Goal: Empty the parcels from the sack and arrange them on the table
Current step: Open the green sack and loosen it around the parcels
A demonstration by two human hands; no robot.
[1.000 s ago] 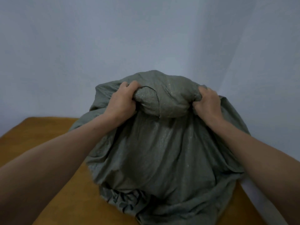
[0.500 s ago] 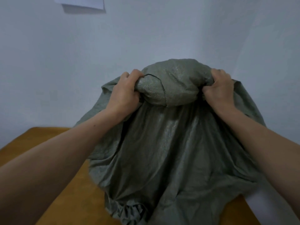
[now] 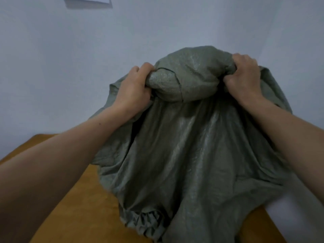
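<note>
A: Both hands on the sack, then? Take it from the left.

B: Yes. The left hand (image 3: 133, 88) has its fingers curled tight into a bunch of the grey-green sack (image 3: 184, 146). Next comes a rounded roll of fabric (image 3: 184, 81), held between the two fists. On its far side the right hand (image 3: 243, 79) grips another bunch the same way. The hands are apart, one at each end of that roll, the right a shade higher.

A: Where does the sack lie from them?

B: Straight below. It hangs from the two grips with its long axis running top to bottom, down to a puckered gathered end (image 3: 145, 223) low over the orange-brown table (image 3: 78, 207). Whether that end touches the tabletop I cannot tell.

A: Any parcels out?

B: None in sight, and the cloth hides whatever is inside. I can't say if the gathered end is the mouth either.

A: So what does the next move turn on?

B: That vertical line, I'd judge. Lifting and shaking along it would drop the load toward the table. Neither hand is near the lower end, so one would have to let go and reach down to open it.
</note>
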